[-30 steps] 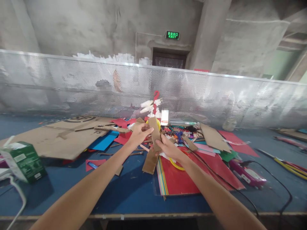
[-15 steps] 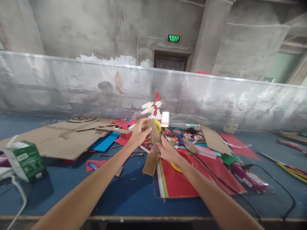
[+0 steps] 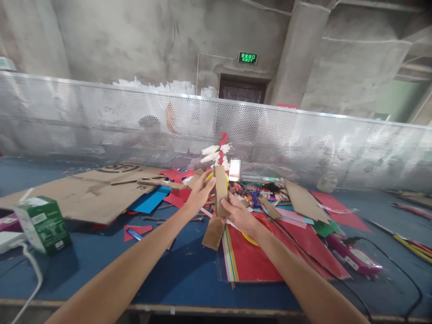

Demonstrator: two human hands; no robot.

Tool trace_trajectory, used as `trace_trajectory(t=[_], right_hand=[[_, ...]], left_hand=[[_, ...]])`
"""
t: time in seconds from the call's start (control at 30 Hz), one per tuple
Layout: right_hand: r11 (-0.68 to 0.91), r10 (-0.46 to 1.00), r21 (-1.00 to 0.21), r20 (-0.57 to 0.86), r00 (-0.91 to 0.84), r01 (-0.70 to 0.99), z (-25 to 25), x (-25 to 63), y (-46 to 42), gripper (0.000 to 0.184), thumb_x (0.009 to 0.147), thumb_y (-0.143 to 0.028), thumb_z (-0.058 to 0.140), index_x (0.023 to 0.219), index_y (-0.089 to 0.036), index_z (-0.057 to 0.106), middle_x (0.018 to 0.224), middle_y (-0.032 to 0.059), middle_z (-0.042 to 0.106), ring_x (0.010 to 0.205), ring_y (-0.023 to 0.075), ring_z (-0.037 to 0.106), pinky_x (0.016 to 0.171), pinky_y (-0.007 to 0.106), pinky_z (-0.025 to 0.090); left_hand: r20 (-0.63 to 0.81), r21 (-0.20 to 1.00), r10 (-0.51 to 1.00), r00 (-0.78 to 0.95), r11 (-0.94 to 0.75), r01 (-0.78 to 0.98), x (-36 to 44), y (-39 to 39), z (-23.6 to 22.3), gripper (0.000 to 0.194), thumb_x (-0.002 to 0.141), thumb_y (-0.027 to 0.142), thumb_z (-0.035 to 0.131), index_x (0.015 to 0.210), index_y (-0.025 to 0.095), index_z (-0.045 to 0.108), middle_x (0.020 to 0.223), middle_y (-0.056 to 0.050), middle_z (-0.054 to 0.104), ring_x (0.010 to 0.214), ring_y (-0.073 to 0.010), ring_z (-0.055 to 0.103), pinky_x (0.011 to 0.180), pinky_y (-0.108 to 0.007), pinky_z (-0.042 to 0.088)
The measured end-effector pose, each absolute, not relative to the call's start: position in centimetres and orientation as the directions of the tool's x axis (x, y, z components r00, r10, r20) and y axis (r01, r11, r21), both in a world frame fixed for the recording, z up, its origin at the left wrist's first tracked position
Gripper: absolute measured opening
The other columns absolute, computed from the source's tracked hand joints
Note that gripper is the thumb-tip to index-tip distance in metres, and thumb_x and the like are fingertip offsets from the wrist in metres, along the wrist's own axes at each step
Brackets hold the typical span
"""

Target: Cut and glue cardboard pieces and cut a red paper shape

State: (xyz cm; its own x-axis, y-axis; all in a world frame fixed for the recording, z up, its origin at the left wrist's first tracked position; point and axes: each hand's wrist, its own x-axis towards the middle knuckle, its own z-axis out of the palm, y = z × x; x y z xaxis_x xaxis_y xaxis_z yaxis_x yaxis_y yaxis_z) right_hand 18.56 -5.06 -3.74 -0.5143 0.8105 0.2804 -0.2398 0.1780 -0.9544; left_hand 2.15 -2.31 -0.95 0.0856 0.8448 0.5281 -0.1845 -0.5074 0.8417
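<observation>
Both hands are closed on a folded brown cardboard strip [image 3: 222,186], held nearly upright above the middle of the table. My left hand [image 3: 200,192] grips its left edge, thumb in front, other fingers partly hidden behind. Lower down on the right side, my right hand [image 3: 239,213] pinches the strip with the thumb across its face. Another brown cardboard piece [image 3: 213,234] shows just below the hands; whether it joins the strip I cannot tell. Behind them stands a red hook-shaped figure [image 3: 223,138] with white petal-like pieces [image 3: 209,154]. A yellow ring [image 3: 211,176] is partly covered by the left hand and strip.
Red paper in a clear sleeve [image 3: 256,265] lies under my right forearm. A large cardboard sheet [image 3: 84,193] and green box [image 3: 47,225] are on the left. Rightward are a blue glue gun [image 3: 254,198], a purple device [image 3: 356,256] with a black cable, and scissors-like yellow handles [image 3: 413,246].
The cardboard strip has turned more upright, and its narrow left side now shows. Both hands keep their hold. The whole view has shifted slightly.
</observation>
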Motion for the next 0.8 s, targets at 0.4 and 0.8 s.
trace_trajectory(t=[0.4,0.8], right_hand=[[0.044,0.762,-0.928,0.271,-0.589,-0.371,-3.4,18.8,-5.7,0.044,0.085,-0.051,0.076,0.109,-0.022,0.053,0.082,0.0019,0.069,0.068,0.0169,0.067,0.049,0.023,0.044],[0.188,0.802,-0.956,0.282,-0.526,-0.226,-3.8,18.8,-5.0,0.034,0.091,-0.047,0.066,0.105,-0.023,0.046,0.078,0.0001,0.066,0.064,0.0176,0.066,0.047,0.025,0.045]], left_hand=[[0.470,0.835,0.813,0.343,-0.284,-0.471,1.6,-2.4,-1.4,0.050,0.084,0.047,0.080,0.120,0.014,0.071,0.105,-0.013,0.078,0.093,-0.0248,0.074,0.071,-0.028,0.054],[0.360,0.873,0.855,0.373,-0.168,-0.458,1.3,-2.0,-1.9,0.041,0.082,0.041,0.081,0.115,0.018,0.074,0.116,-0.013,0.076,0.106,-0.0303,0.072,0.083,-0.036,0.057]])
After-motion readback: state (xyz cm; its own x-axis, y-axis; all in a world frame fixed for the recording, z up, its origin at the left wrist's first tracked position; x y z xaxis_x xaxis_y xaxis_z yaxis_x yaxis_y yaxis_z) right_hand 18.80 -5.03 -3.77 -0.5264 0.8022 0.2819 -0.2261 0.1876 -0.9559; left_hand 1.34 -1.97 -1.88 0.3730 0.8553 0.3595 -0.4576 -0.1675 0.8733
